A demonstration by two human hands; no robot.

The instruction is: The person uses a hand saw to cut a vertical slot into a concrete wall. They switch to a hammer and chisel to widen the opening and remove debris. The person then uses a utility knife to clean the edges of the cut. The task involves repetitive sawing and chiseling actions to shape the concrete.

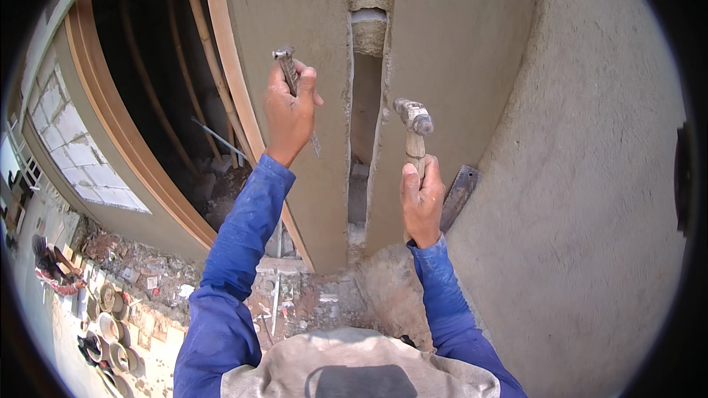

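My left hand [290, 119] is closed round a steel chisel [287, 71]. The chisel's battered head sticks up above the fist, and its thin lower end shows below, in front of the plastered wall [306, 7]. My right hand [422, 210] grips the wooden handle of a hammer [414, 119], head upward, with the thumb along the handle. The hammer is apart from the chisel. Between the two hands runs a tall, narrow slot [366, 110] with rough edges, cut into the grey plaster. A short pale bridge crosses the slot near its top.
A flat dark metal blade [461, 195] leans where the two walls meet, beside my right hand. A wooden door frame [243, 88] stands at left, bamboo poles [147, 77] behind it. Rubble [306, 302] covers the ground. At far left, a person [59, 269] sits near several round containers [110, 328].
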